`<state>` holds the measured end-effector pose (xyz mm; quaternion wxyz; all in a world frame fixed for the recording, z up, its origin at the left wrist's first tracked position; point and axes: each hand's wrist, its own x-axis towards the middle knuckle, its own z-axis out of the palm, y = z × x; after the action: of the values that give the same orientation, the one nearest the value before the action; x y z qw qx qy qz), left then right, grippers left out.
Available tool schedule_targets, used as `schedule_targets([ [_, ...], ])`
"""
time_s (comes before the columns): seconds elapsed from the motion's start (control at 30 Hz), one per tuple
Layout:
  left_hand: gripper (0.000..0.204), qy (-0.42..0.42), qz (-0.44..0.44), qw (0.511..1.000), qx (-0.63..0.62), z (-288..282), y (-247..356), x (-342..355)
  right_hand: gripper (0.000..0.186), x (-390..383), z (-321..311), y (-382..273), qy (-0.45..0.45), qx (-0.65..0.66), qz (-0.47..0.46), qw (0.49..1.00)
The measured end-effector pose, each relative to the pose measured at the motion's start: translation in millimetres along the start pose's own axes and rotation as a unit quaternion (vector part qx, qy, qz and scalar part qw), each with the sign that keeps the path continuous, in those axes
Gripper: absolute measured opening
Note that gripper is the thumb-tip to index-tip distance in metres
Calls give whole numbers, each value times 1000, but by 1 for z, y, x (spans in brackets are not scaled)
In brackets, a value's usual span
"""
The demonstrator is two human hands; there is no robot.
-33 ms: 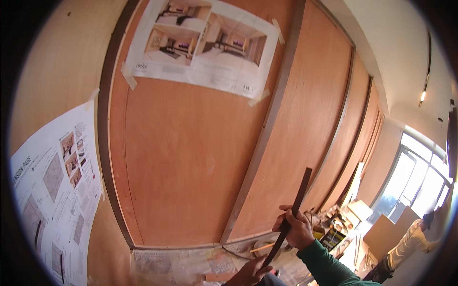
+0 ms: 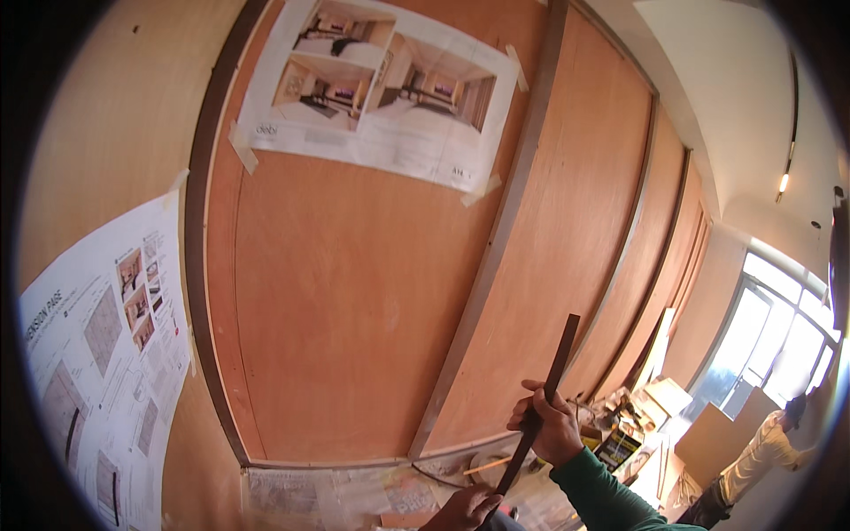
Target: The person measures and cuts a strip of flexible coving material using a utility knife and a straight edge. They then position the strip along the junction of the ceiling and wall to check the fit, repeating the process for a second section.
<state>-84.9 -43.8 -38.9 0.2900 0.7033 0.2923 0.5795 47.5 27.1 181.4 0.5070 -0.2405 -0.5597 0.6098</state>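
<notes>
A thin, straight dark strip [image 2: 560, 358] slants up and away to the right in front of the wood panels. My right hand [image 2: 553, 428], with a green sleeve behind it, is closed around the strip's middle. Lower and to the left, my left hand [image 2: 467, 508] grips the strip near its bottom end, at the picture's lower edge. The strip's upper end sticks out free above my right hand, apparently apart from the panel behind it. Its lower tip is hidden by my left hand.
Reddish wood panels [image 2: 354, 310] with dark upright battens line the wall. Printed sheets are taped to the panel [image 2: 403, 146] and the left wall [image 2: 133, 292]. Tools and boxes [image 2: 620, 442] clutter the floor at right, near another person [image 2: 753, 460] in a light top. Plastic sheeting [image 2: 301, 496] covers the floor.
</notes>
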Motion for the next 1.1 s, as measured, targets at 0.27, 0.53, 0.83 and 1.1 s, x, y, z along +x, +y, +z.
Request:
schedule_targets([
  [0.27, 20, 187, -137, 958, -170, 11, -53, -3, 58, -17, 13, 65, -117, -91, 85, 985],
  [0.53, 21, 124, -272, 834, -465, -22, 54, 14, 65, -16, 31, 88, -146, -83, 75, 983],
  [0.83, 22, -23, -296, 775, -558, -8, 66, 18, 50, 58, -33, 30, -61, -228, -107, 966],
  [1.1, 17, -112, -354, 764, -527, -3, 69, 18, 46, 104, -70, -55, -48, -307, -203, 928],
])
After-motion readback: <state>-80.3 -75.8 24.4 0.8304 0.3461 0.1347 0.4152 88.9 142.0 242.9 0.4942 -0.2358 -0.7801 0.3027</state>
